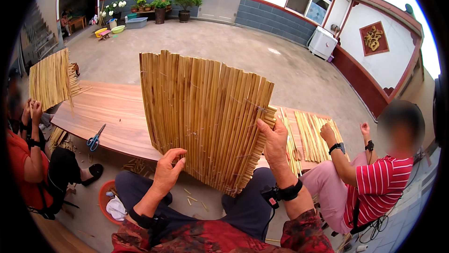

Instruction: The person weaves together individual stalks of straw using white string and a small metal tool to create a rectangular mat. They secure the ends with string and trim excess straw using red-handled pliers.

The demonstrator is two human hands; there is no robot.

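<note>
A mat of straw-coloured stalks (201,113), tied side by side with thin thread, stands tilted up in front of me over the table's near edge. My right hand (276,143) grips its right edge, thumb on the near face and fingers behind. By the mat's lower left edge is my left hand (166,172), its fingers curled and thumb close to the forefinger. Whatever the left fingers hold, perhaps a thread, is too small to make out. Loose pale thread ends show on the mat's face.
Blue-handled scissors (96,138) lie at the near edge of the wooden table (107,108). More stalks (315,134) are spread at its right end. Co-workers sit on both sides; the left one holds another mat (50,80). An orange basin (106,206) with a white cloth stands by my left leg.
</note>
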